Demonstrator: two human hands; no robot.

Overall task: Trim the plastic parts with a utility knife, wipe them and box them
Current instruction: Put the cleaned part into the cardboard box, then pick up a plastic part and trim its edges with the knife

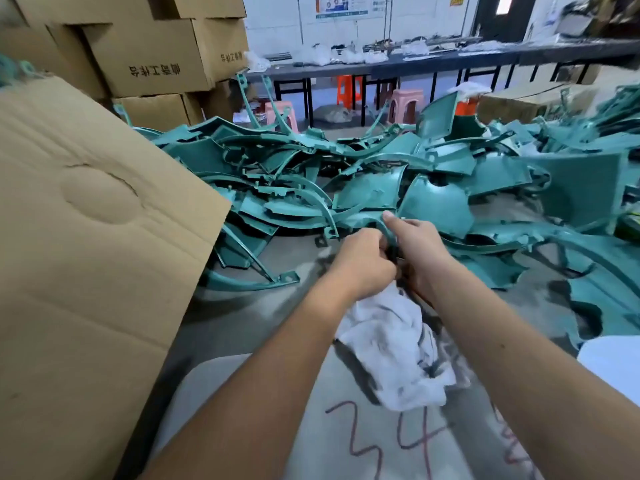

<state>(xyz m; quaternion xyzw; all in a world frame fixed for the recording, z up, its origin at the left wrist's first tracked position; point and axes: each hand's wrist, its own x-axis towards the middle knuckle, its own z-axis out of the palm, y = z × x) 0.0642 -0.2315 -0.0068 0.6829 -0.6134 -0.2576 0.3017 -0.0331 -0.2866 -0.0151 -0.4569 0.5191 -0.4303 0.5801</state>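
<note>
Two hands are working close together at the near edge of the teal pile. My right hand is curling round a thin curved teal plastic strip, thumb on top, steadying it where it arches out of the heap. My left hand is bunching into a fist right against it, fingers tucked under; it seems to be gripping the top of the white rag, which is hanging down between my wrists onto my lap. I cannot tell whether a knife is in either hand; the dark gap between the fists is hiding whatever is there.

I am keeping the rag trailing from the working hands, likely so wiping follows trimming without a reach. The pile of teal plastic parts is sprawling across the grey floor ahead, well within arm's reach. The open cardboard box is standing at my left with its flap leaning toward me, probably placed there for finished pieces. Judging by the pile, most of the job remains.
</note>
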